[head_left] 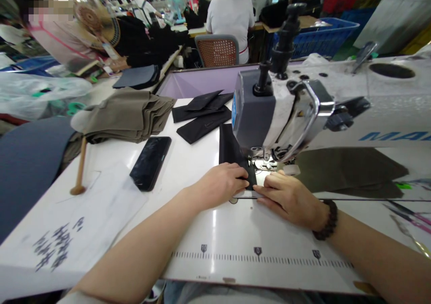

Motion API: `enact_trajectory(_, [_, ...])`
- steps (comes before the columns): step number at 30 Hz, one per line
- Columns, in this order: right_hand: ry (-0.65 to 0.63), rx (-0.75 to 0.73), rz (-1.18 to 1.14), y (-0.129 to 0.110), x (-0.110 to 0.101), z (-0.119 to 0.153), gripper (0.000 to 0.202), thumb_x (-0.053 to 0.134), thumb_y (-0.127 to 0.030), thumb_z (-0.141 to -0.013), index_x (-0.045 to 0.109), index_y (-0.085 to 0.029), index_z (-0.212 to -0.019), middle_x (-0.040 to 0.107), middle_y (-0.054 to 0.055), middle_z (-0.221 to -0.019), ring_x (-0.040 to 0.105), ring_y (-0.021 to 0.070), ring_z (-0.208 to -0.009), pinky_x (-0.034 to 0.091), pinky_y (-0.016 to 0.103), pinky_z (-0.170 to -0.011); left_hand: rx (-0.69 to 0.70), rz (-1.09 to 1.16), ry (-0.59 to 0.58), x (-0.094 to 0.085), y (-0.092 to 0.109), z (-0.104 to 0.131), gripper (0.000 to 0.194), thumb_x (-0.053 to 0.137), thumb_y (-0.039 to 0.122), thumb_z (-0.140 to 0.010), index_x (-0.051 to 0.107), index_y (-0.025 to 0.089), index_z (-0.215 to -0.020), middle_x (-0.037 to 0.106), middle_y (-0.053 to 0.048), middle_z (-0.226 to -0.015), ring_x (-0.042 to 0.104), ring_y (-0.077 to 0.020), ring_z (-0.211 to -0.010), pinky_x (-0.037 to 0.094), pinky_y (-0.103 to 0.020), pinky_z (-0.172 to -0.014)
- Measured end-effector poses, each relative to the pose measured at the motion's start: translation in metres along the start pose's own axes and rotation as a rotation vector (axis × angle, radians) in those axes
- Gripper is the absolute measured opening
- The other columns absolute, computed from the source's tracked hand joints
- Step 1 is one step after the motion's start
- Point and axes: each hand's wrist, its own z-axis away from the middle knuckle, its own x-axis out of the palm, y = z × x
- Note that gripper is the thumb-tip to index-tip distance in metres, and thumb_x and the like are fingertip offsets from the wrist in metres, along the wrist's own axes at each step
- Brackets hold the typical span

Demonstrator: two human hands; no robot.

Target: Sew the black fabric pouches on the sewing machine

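Observation:
A black fabric strip (232,143) lies on the sewing machine bed, its right edge running beside the presser foot (266,164) and needle plate. My left hand (224,182) rests over the strip's near end, fingers curled together and pressing on it. From the right, my right hand (289,196) meets the same near corner, its fingers drawn together with the tips at the cloth's edge. Part of the strip is hidden under my left hand and behind the machine head (256,111). A dark beaded bracelet circles my right wrist.
Left of the strip are black fabric pieces (204,120), a phone (151,162), stacked olive fabric (128,115) and a wooden-handled tool (80,169) on marked paper (90,223). Olive pieces (343,171) lie under the machine arm; scissors (409,216) lie far right. Other people sit beyond.

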Motion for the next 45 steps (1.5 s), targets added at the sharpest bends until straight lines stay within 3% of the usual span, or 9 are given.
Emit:
enact_trajectory(23, [-0.020, 0.236, 0.074, 0.006, 0.009, -0.008, 0.032, 0.045, -0.033, -0.084, 0.058, -0.015, -0.107, 0.056, 0.010, -0.089, 0.048, 0.0195, -0.079, 0.041, 0.032, -0.071, -0.185, 0.034, 0.085, 0.008, -0.015, -0.010, 0.019, 0.047, 0.018, -0.085, 0.064, 0.012, -0.093, 0.062, -0.006, -0.100, 0.055, -0.0181, -0.094, 0.047, -0.029, -0.083])
enact_trajectory(40, [-0.011, 0.225, 0.093, 0.006, 0.010, -0.008, 0.032, 0.045, -0.034, -0.085, 0.058, -0.015, -0.108, 0.059, 0.011, -0.089, 0.052, 0.0197, -0.081, 0.041, 0.033, -0.073, -0.201, -0.045, 0.126, 0.013, -0.023, -0.015, 0.024, 0.040, 0.020, -0.089, 0.062, 0.013, -0.092, 0.060, -0.007, -0.093, 0.055, -0.0181, -0.088, 0.047, -0.031, -0.079])
enact_trajectory(45, [-0.011, 0.244, 0.109, 0.004, 0.009, -0.008, 0.033, 0.043, -0.034, -0.085, 0.058, -0.016, -0.108, 0.059, 0.012, -0.093, 0.052, 0.0205, -0.082, 0.042, 0.032, -0.070, -0.215, -0.085, 0.082, 0.009, -0.021, -0.016, 0.023, 0.041, 0.022, -0.088, 0.062, 0.013, -0.094, 0.060, -0.006, -0.090, 0.055, -0.0184, -0.085, 0.046, -0.032, -0.078])
